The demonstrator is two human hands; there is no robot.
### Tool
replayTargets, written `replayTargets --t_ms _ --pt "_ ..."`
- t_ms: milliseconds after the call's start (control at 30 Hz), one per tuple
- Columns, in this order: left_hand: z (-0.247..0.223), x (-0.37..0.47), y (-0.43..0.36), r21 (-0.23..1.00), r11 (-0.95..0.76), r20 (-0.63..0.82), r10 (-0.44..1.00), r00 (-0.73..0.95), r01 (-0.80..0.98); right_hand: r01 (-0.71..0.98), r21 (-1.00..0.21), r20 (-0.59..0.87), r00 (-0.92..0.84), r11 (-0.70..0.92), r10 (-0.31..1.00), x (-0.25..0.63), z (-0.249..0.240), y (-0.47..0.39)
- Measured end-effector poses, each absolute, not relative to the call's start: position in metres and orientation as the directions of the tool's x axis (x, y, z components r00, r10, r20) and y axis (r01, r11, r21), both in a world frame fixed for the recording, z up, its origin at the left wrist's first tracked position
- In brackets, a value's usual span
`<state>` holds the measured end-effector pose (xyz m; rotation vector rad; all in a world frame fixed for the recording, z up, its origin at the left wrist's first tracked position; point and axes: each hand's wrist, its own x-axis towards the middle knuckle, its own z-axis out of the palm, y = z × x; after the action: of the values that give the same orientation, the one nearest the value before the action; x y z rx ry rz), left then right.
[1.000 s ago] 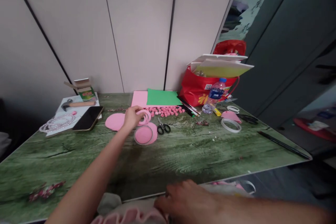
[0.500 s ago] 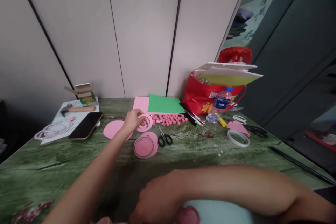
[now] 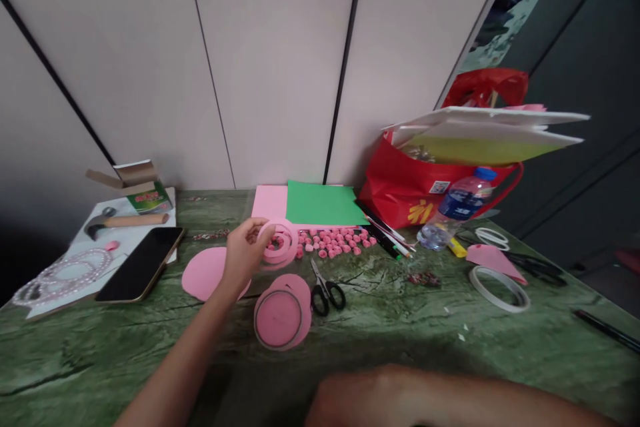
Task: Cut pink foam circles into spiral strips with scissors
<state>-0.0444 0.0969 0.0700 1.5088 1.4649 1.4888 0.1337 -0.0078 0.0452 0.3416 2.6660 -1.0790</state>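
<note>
Between the thumb and fingers of my left hand (image 3: 249,248) is a pink paper spiral (image 3: 284,259), pinched by its left edge above the table. Under my left wrist lies a flat pink paper circle (image 3: 205,273). Nearer to me, a round piece with a grey rim (image 3: 278,319) rests over another pink disc (image 3: 303,293). Small scissors (image 3: 326,293) with black handles lie beside it. Many rolled pink paper flowers (image 3: 335,241) are gathered behind. My right hand (image 3: 345,400) is at the bottom edge, blurred, its fingers out of sight.
Green paper (image 3: 323,203) lies at the back. To its right are pens (image 3: 387,237), a red bag (image 3: 400,190), a water bottle (image 3: 457,210) and a tape roll (image 3: 500,289). A phone (image 3: 143,263), hammer (image 3: 127,221) and bead strings (image 3: 70,273) lie left.
My left hand has lifted the pink spiral slightly, and more of it shows. My right hand has dropped toward the bottom edge. The whole view has shifted closer to the table.
</note>
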Motion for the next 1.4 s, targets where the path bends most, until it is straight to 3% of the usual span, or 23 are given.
replayTargets --t_ms 67,133,233,333,400,467,600,700,833,1033,1133,1300,1400 --pt "0.065 -0.043 0.096 0.956 -0.207 0.25 0.945 -0.21 0.209 0.343 -0.686 -0.088 -0.915 0.642 0.394 0.132 0.046 0.011" --pt "0.057 -0.042 0.096 0.983 -0.159 0.175 0.967 -0.186 0.096 0.471 -0.642 0.12 -0.717 0.605 0.687 0.129 0.047 0.032" --pt "0.046 -0.044 0.096 0.992 -0.12 0.112 0.975 -0.193 -0.034 0.521 -0.712 0.241 -0.448 0.47 0.861 0.121 0.043 0.059" --pt "0.043 -0.046 0.095 0.989 -0.08 0.038 0.952 -0.303 -0.126 0.315 -0.906 0.22 -0.223 0.283 0.95 0.114 0.033 0.072" --pt "0.042 -0.044 0.091 0.981 -0.068 -0.002 0.932 -0.363 -0.18 0.072 -0.99 0.107 -0.207 0.124 0.973 0.111 0.025 0.073" --pt "0.041 -0.039 0.087 0.972 -0.079 -0.009 0.929 -0.371 -0.22 -0.118 -0.992 -0.014 -0.28 -0.049 0.96 0.109 0.019 0.07" --pt "0.037 -0.024 0.078 0.96 -0.011 -0.067 0.961 -0.267 -0.28 -0.278 -0.939 -0.102 -0.332 -0.201 0.938 0.109 0.015 0.068" --pt "0.038 -0.018 0.068 0.955 0.033 -0.103 0.968 -0.227 -0.293 -0.276 -0.953 -0.043 -0.291 -0.127 0.956 0.112 0.016 0.072" --pt "0.046 -0.02 0.053 0.982 0.04 -0.079 0.976 -0.204 -0.186 -0.149 -0.988 0.065 -0.237 0.03 0.969 0.119 0.017 0.078" --pt "0.04 -0.029 0.039 0.991 0.133 -0.13 0.983 -0.126 0.014 0.032 -0.979 0.173 -0.396 0.202 0.902 0.123 0.015 0.083" --pt "0.03 -0.032 0.039 0.991 0.118 -0.11 0.987 -0.117 0.063 0.016 -0.986 0.143 -0.426 0.166 0.893 0.121 0.013 0.081" --pt "0.027 -0.033 0.04 0.997 0.08 -0.08 0.964 -0.252 -0.012 -0.171 -0.982 -0.011 -0.354 -0.077 0.935 0.122 0.011 0.075" --pt "0.031 -0.032 0.038 0.996 0.063 -0.051 0.985 -0.164 0.068 -0.133 -0.991 0.009 -0.273 -0.029 0.962 0.123 0.01 0.073"
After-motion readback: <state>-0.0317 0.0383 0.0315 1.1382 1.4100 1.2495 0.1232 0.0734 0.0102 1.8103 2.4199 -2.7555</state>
